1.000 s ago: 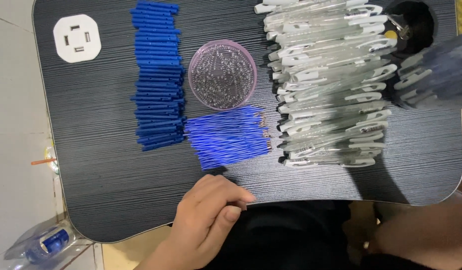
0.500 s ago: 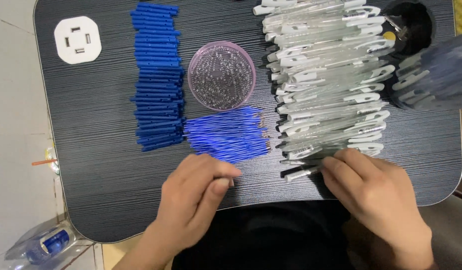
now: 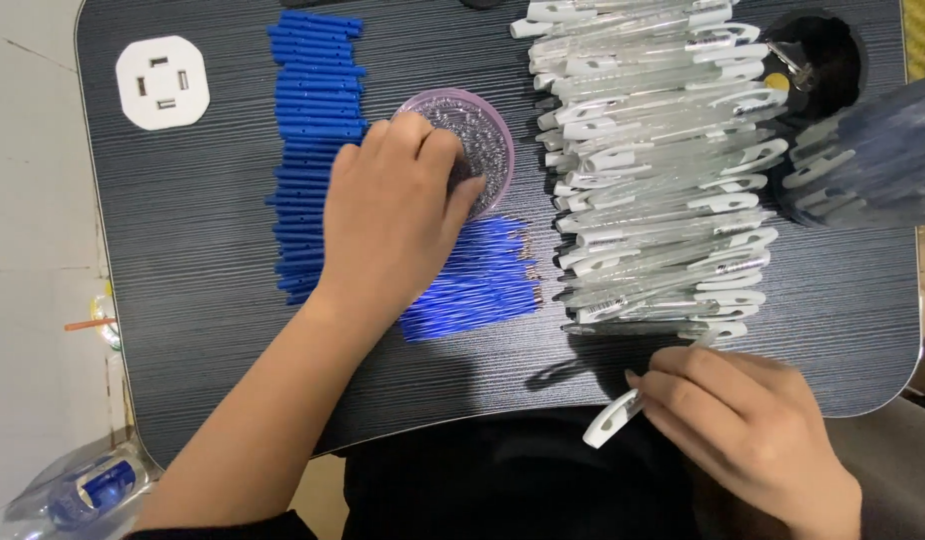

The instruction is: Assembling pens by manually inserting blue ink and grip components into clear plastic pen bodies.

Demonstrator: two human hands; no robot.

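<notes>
Pen barrel [image 3: 613, 418], clear with a white clip end, sits pinched in the right hand [image 3: 743, 425] at the near edge of the dark striped table [image 3: 193, 260], just below the big stack of clear pen barrels [image 3: 653, 170]. The left hand [image 3: 393, 210] reaches across the table with fingers curled down into the small round clear dish [image 3: 488, 135]; whether it grips anything inside is hidden. Under that hand's wrist side lies a heap of blue refills [image 3: 483, 285], and to its left a neat column of blue caps [image 3: 308, 120]. Farther out, a white socket plate [image 3: 163, 82] is set in the far left corner, and a black cup hole [image 3: 813, 55] at the far right.
</notes>
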